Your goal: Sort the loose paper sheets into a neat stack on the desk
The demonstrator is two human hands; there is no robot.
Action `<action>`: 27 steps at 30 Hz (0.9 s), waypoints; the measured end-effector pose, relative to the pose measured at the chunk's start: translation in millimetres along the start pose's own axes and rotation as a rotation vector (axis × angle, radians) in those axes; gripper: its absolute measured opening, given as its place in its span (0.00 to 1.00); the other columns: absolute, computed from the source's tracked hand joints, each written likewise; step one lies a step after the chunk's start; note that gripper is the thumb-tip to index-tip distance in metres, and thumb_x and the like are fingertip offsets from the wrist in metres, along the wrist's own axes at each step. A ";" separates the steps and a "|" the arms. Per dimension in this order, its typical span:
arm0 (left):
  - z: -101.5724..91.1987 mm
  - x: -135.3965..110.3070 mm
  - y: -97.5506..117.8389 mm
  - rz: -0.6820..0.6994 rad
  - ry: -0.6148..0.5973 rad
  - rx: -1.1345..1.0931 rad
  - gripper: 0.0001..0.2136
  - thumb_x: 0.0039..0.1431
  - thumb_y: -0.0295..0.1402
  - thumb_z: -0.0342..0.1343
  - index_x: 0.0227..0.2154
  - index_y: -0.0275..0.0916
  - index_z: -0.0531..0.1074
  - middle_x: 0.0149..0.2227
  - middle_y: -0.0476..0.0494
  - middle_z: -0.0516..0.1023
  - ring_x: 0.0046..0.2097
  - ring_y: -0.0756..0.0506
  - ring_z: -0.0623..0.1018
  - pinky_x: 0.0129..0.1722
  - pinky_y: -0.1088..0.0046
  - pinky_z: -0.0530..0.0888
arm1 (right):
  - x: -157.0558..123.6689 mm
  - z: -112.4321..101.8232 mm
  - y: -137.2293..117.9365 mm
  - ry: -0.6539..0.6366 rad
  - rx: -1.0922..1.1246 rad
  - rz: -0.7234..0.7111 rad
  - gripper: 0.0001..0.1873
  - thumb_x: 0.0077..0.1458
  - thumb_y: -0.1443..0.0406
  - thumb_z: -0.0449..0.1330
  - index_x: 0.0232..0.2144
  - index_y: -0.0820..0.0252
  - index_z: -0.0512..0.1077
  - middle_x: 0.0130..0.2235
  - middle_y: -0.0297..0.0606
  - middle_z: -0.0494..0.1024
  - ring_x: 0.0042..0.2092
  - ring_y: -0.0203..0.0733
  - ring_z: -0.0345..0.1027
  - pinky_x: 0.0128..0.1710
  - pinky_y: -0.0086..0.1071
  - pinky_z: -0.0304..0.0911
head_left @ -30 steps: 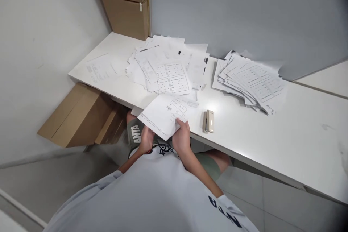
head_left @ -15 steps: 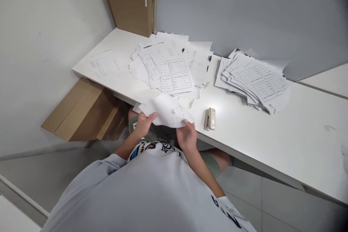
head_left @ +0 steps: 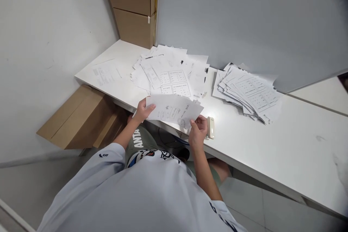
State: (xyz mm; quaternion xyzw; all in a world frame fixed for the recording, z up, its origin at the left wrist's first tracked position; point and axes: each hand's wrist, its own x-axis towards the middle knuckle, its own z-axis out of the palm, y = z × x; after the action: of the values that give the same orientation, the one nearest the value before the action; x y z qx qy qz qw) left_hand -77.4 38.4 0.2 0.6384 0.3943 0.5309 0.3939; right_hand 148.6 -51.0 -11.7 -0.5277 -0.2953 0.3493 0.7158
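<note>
A sheet of white paper [head_left: 174, 110] with handwriting and small sketches is held above the desk's front edge. My left hand [head_left: 143, 111] grips its left edge, and my right hand [head_left: 198, 132] holds its lower right corner. Close to my right hand stands a beige stapler [head_left: 210, 128]. Behind the sheet lies a loose pile of printed papers [head_left: 174, 74], some with gridded tables. A fanned stack of similar sheets [head_left: 247, 92] lies farther right.
The white desk [head_left: 282, 141] runs along a grey partition [head_left: 244, 18]. A lone printed sheet [head_left: 104, 73] lies at its left end. Cardboard boxes [head_left: 133, 11] stand behind the corner, and flattened cardboard [head_left: 81, 119] leans below the desk.
The sheet has gone from bent and crumpled to spread flat between my hands. My right hand has moved right, nearer the stapler, and my view has shifted slightly.
</note>
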 end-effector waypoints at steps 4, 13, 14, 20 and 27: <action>5.0 -2.6 -6.7 0.096 0.137 0.075 0.21 0.59 0.54 0.53 0.34 0.39 0.73 0.33 0.43 0.76 0.37 0.44 0.78 0.38 0.67 0.75 | -1.4 7.5 -0.4 0.023 0.013 -0.078 0.17 0.44 0.57 0.66 0.33 0.54 0.65 0.35 0.32 0.69 0.43 0.40 0.67 0.48 0.38 0.63; 10.2 11.0 -30.2 0.262 0.269 0.127 0.24 0.59 0.59 0.45 0.37 0.42 0.67 0.34 0.42 0.74 0.37 0.43 0.76 0.40 0.62 0.75 | 7.3 13.0 5.1 -0.062 -0.061 -0.052 0.20 0.44 0.57 0.66 0.38 0.55 0.65 0.38 0.34 0.71 0.43 0.41 0.66 0.48 0.38 0.61; 11.2 10.3 -32.2 0.245 0.283 0.122 0.25 0.59 0.60 0.45 0.37 0.41 0.67 0.34 0.42 0.73 0.36 0.43 0.76 0.38 0.63 0.75 | 7.3 15.7 6.8 -0.056 -0.062 -0.056 0.20 0.44 0.56 0.65 0.38 0.55 0.65 0.37 0.34 0.70 0.43 0.40 0.66 0.48 0.38 0.61; -0.2 1.0 -8.9 0.120 0.326 0.073 0.26 0.60 0.58 0.47 0.20 0.39 0.61 0.20 0.52 0.59 0.23 0.51 0.63 0.24 0.73 0.63 | -2.6 13.2 1.1 -0.006 -0.086 -0.114 0.17 0.47 0.55 0.65 0.33 0.57 0.65 0.31 0.31 0.69 0.35 0.37 0.65 0.40 0.33 0.62; 4.4 -12.9 32.8 -0.024 -0.035 0.034 0.24 0.61 0.52 0.52 0.18 0.38 0.64 0.18 0.52 0.62 0.22 0.51 0.64 0.23 0.74 0.62 | -38.5 -79.7 -45.5 -0.035 -0.314 0.098 0.15 0.48 0.58 0.67 0.33 0.55 0.65 0.24 0.26 0.67 0.25 0.32 0.61 0.27 0.26 0.58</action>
State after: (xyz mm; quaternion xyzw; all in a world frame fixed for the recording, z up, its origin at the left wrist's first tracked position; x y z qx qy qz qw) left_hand -71.9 13.7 25.1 0.6493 0.4040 0.5082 0.3962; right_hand 197.9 -135.0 8.6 -0.6405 -0.3328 0.3424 0.6014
